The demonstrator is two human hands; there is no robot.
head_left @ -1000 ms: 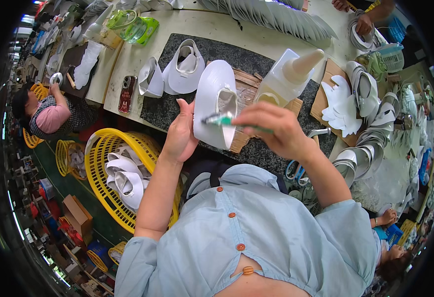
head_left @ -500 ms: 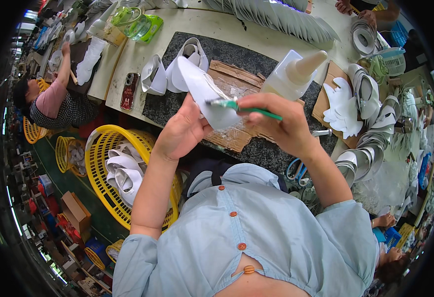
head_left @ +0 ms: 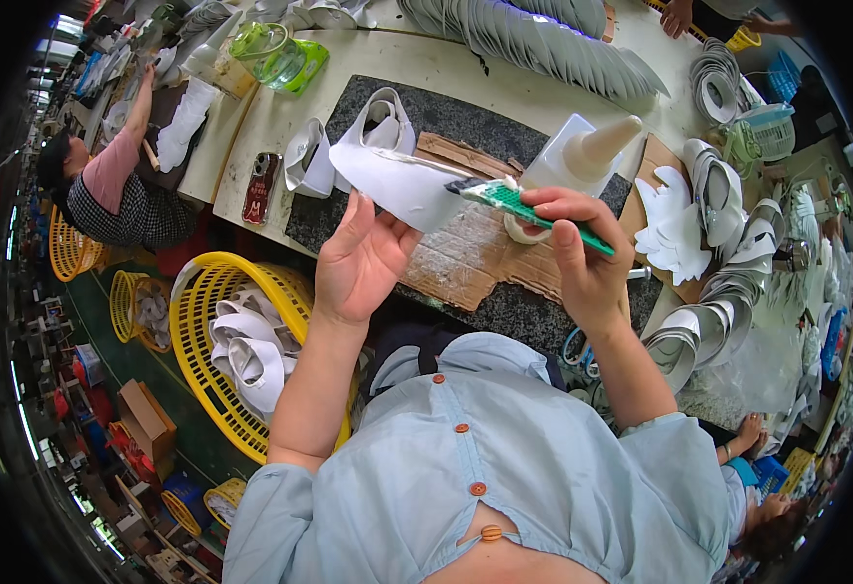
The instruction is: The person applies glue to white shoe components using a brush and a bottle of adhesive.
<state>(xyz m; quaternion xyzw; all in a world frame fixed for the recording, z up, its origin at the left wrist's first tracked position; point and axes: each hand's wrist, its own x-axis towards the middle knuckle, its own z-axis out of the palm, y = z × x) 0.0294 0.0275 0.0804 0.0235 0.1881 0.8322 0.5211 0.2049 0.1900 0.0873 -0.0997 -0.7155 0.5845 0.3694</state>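
My left hand (head_left: 363,263) holds a white shoe upper (head_left: 397,185) from below, thumb at its near edge. In my right hand (head_left: 590,263) is a green-handled brush (head_left: 519,204), pinched between thumb and fingers. The brush's dark tip meets the right end of the upper; whether it touches is hard to tell. Below lies a glue-smeared piece of cardboard (head_left: 460,268) on a speckled black mat (head_left: 339,219). Just beyond my right hand stands a white squeeze bottle (head_left: 567,156) with a beige cone nozzle. Two folded white uppers, one (head_left: 384,122) partly hidden, sit behind my left hand.
A yellow basket (head_left: 188,341) of white uppers stands at left, near a dark red phone (head_left: 260,188). Stacked white pieces (head_left: 713,311) and blue-handled scissors (head_left: 577,350) lie at right. A green jug (head_left: 263,51) stands far left. Co-workers sit left, right and far right.
The upper has turned to lie more level, its right end swinging right. My right hand and the brush have moved right, from the upper's middle to its right end.
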